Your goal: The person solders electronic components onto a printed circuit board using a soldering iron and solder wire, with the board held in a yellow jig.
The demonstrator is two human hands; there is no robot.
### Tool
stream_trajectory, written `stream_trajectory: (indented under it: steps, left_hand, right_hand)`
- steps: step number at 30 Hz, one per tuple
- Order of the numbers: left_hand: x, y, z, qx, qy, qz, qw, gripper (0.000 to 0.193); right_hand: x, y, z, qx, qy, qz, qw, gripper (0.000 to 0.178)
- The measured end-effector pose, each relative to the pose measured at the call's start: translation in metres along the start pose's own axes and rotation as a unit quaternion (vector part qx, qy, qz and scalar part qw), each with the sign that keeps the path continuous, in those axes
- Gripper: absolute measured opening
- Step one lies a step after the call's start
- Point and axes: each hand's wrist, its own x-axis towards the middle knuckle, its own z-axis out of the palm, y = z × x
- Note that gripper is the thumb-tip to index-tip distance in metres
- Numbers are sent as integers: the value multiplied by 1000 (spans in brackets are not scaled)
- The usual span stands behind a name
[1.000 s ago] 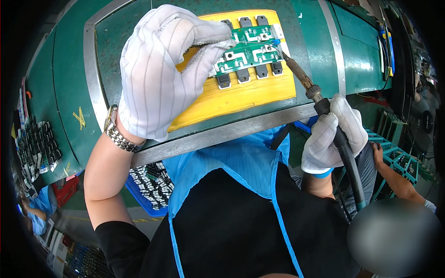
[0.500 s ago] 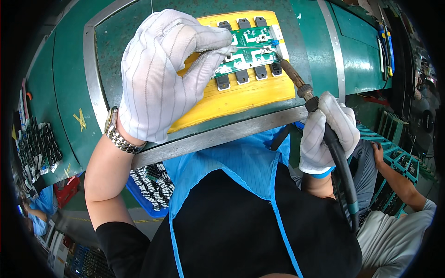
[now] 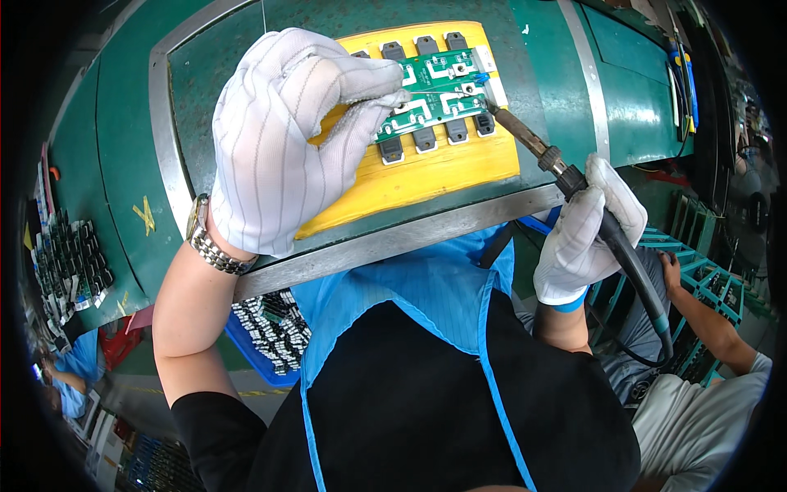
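A green circuit board [image 3: 420, 112] lies on a yellow block [image 3: 434, 174], with several black, flat-bodied components [image 3: 457, 131] sticking out along both long sides. My white-gloved left hand [image 3: 283, 152] rests over the block's left part, thumb and forefinger pinching a thin solder wire [image 3: 434, 91] that runs across the board. A soldering iron [image 3: 627, 256] is held in my gloved right hand [image 3: 584, 242]. Its tip reaches the board's right end, by a small blue part [image 3: 481, 79]; whether it touches is too small to tell.
The green table [image 3: 553, 90] has a metal edge strip [image 3: 393, 240] in front. Dark parts [image 3: 70, 266] are massed at far left. Below the edge stands a blue bin [image 3: 261, 361] of small parts. Another person's arm [image 3: 709, 316] shows at right, near a teal rack [image 3: 697, 275].
My right hand has shifted slightly right, and the soldering iron now lies at a flatter slant. The board and block have slid a little left, and my left hand has lowered slightly.
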Motion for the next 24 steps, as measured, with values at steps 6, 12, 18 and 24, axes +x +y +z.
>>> stream_trajectory:
  steps: [6,12,18,24]
  left_hand:
    - [0,1,2,-8,0,-9,1000,30]
    - [-2,2,6,-20,-6,7,1000,32]
    - [-1,5,8,-19,-8,22,1000,30]
    - [1,2,3,-26,12,19,999,31]
  right_hand:
    - [-2,3,1,3,2,14,1000,20]
    - [2,6,3,8,11,-42,999,20]
    - [9,-1,-2,-14,-30,-50,998,21]
    - [6,3,-1,28,12,-66,997,22]
